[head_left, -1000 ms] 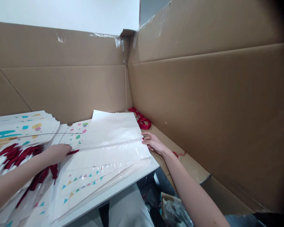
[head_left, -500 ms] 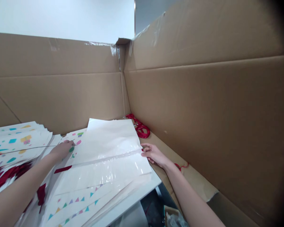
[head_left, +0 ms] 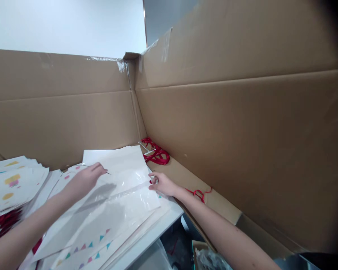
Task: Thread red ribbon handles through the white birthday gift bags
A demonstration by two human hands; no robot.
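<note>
White sheets in clear plastic (head_left: 129, 202) lie stacked at the lower centre, with coloured bunting printed near their front edge. Over the upper left part of the top sheet is my left hand (head_left: 91, 176), its fingers pinched on a thin dark strand whose tip pokes out past the fingertips. My right hand (head_left: 162, 184) is at the right edge of the stack, thumb and index finger curled with a small gap between them. A bit of red shows between those fingers, too small to name.
Confetti-printed sheets (head_left: 9, 185) and dark red ribbon (head_left: 5, 221) are at the left. Red ribbon (head_left: 160, 157) lies in the corner of tall cardboard walls (head_left: 228, 131). A red string (head_left: 198, 194) rests beside my right forearm. Below stands a box with clear plastic (head_left: 211, 258).
My left hand has moved right from the confetti-printed sheet to over the white sheet, bringing the strand. The dark red strip on the sheet is out of sight. The view has shifted right.
</note>
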